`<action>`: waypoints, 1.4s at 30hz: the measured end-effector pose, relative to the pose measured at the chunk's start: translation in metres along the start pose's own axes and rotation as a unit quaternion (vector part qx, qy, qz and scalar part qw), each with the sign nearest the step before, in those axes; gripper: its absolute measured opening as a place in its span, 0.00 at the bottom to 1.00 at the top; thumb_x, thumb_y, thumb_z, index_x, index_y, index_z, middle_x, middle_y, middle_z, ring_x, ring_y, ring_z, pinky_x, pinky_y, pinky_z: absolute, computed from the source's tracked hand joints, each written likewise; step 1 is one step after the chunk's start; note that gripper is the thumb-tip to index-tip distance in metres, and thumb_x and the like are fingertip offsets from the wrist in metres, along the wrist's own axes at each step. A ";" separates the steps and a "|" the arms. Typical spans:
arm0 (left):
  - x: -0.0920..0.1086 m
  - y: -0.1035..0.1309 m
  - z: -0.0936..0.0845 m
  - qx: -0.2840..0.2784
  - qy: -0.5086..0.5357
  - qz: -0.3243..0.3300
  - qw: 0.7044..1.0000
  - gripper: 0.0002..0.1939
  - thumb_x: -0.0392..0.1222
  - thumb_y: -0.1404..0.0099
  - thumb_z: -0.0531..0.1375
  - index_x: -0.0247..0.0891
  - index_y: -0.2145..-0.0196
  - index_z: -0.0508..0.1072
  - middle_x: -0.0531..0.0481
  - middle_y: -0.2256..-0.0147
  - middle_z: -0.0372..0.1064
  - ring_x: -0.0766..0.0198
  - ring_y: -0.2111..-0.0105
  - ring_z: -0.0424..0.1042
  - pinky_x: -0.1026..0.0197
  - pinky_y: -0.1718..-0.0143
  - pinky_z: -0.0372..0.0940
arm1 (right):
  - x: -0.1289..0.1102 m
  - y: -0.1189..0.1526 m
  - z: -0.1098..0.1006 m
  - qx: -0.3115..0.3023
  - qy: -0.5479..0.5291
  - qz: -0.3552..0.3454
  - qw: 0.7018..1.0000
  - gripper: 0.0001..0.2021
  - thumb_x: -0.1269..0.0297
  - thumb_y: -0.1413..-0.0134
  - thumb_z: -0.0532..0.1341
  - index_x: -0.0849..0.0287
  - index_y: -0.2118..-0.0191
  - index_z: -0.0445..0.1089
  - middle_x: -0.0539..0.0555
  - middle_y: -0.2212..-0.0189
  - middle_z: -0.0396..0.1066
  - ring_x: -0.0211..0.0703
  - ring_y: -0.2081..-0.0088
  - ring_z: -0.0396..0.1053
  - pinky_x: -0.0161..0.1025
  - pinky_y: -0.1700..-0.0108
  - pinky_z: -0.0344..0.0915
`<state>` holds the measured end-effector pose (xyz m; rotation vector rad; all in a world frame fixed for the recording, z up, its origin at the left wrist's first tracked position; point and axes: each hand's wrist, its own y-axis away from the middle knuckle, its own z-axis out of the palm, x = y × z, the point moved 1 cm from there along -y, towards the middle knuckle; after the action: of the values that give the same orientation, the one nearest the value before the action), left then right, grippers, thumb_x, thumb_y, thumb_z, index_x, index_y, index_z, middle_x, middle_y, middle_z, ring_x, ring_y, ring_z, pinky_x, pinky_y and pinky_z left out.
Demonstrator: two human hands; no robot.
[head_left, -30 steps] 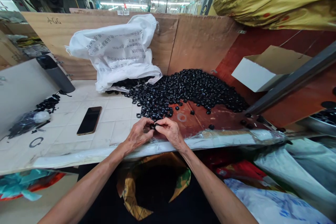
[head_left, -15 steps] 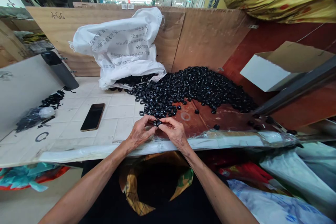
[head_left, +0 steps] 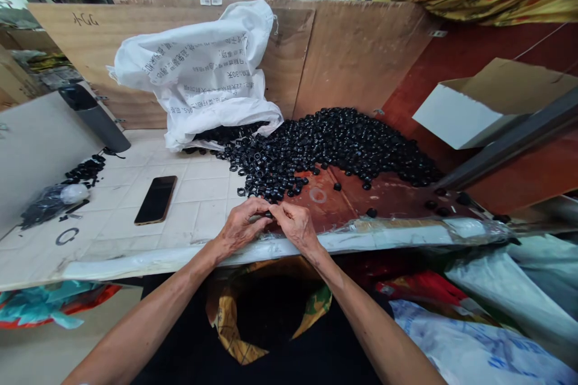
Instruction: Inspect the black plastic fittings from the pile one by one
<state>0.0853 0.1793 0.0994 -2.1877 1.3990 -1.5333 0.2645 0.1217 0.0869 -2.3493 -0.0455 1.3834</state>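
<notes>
At the table's front edge my left hand (head_left: 244, 224) and my right hand (head_left: 295, 225) meet, thumbs and fingertips pinched together. Between them is a small black plastic part (head_left: 270, 214), almost wholly covered by the fingers. Its exact shape does not show. Just beyond the fingertips lies a large heap of small black plastic rings and caps (head_left: 343, 138). Some of it spills from the mouth of a white printed sack (head_left: 212, 72). Below my hands, in front of my body, a yellow-brown bag (head_left: 239, 343) hangs with its mouth wide; its inside is dark.
On the left of the table (head_left: 198, 192) lie a phone (head_left: 156, 200), a flat ring (head_left: 67, 236) and a plastic bag of black parts (head_left: 47, 204). A grey bottle (head_left: 94, 117) stands behind. A slanting metal bar (head_left: 510, 129) and a white carton (head_left: 460, 117) are at the right.
My right fingers have closed further over the black part, which showed more plainly before. The camera view has shifted slightly.
</notes>
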 end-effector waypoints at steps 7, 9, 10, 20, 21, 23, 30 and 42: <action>-0.008 0.003 0.002 0.013 0.006 0.001 1.000 0.12 0.44 0.29 0.64 0.39 0.50 0.77 0.41 0.52 0.77 0.57 0.51 0.77 0.51 0.49 0.74 | -0.001 0.008 0.001 0.011 -0.073 0.001 0.997 0.14 0.54 0.39 0.63 0.58 0.54 0.74 0.51 0.71 0.74 0.40 0.74 0.70 0.35 0.69 0.67; -0.010 0.004 0.001 0.025 0.005 -0.004 1.000 0.13 0.44 0.29 0.64 0.40 0.49 0.77 0.41 0.52 0.77 0.57 0.51 0.77 0.51 0.49 0.74 | -0.001 0.009 0.001 -0.009 -0.073 -0.014 0.997 0.13 0.56 0.38 0.62 0.57 0.54 0.75 0.52 0.70 0.75 0.41 0.72 0.72 0.36 0.66 0.69; -0.010 0.005 0.001 0.025 0.002 -0.003 1.000 0.13 0.44 0.28 0.63 0.40 0.48 0.77 0.41 0.52 0.77 0.57 0.51 0.77 0.51 0.49 0.74 | 0.000 0.010 0.001 -0.012 -0.063 -0.015 0.998 0.11 0.56 0.38 0.62 0.57 0.57 0.75 0.52 0.72 0.75 0.41 0.73 0.72 0.36 0.67 0.69; -0.011 0.006 0.002 0.020 0.004 -0.002 1.000 0.13 0.41 0.28 0.63 0.41 0.47 0.76 0.43 0.52 0.76 0.58 0.51 0.76 0.52 0.48 0.73 | -0.005 0.010 0.000 -0.004 -0.017 -0.007 1.000 0.15 0.53 0.34 0.58 0.58 0.57 0.76 0.49 0.77 0.72 0.40 0.75 0.68 0.35 0.69 0.63; -0.012 0.006 0.002 0.021 0.001 -0.001 1.000 0.13 0.41 0.28 0.63 0.41 0.47 0.76 0.43 0.52 0.76 0.58 0.51 0.76 0.53 0.48 0.73 | -0.006 0.010 -0.001 -0.012 -0.015 -0.011 1.000 0.14 0.54 0.34 0.58 0.57 0.60 0.76 0.50 0.77 0.71 0.40 0.75 0.68 0.35 0.69 0.63; -0.011 0.006 0.001 0.022 -0.006 -0.001 1.000 0.13 0.41 0.28 0.63 0.41 0.47 0.76 0.43 0.52 0.76 0.58 0.51 0.76 0.53 0.49 0.73 | -0.009 0.010 -0.002 -0.015 0.003 -0.011 1.000 0.19 0.54 0.33 0.57 0.57 0.74 0.72 0.49 0.81 0.67 0.39 0.77 0.65 0.36 0.70 0.60; -0.013 0.007 0.001 0.032 -0.010 -0.008 0.999 0.12 0.41 0.28 0.63 0.40 0.48 0.76 0.43 0.52 0.76 0.58 0.52 0.76 0.53 0.48 0.73 | -0.012 0.010 -0.006 -0.018 -0.041 -0.023 0.999 0.15 0.55 0.38 0.62 0.57 0.74 0.70 0.46 0.82 0.63 0.36 0.79 0.60 0.35 0.72 0.59; 0.029 0.025 0.000 -0.040 -0.006 -0.018 0.999 0.09 0.38 0.28 0.63 0.39 0.51 0.74 0.46 0.56 0.78 0.60 0.56 0.79 0.59 0.53 0.74 | -0.026 0.056 0.000 -0.011 -0.168 0.128 0.977 0.12 0.54 0.39 0.62 0.58 0.59 0.71 0.48 0.79 0.71 0.39 0.78 0.70 0.34 0.71 0.66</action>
<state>0.0713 0.1435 0.1051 -2.2759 1.4498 -1.4972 0.2413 0.0645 0.0883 -2.1707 0.1519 1.9022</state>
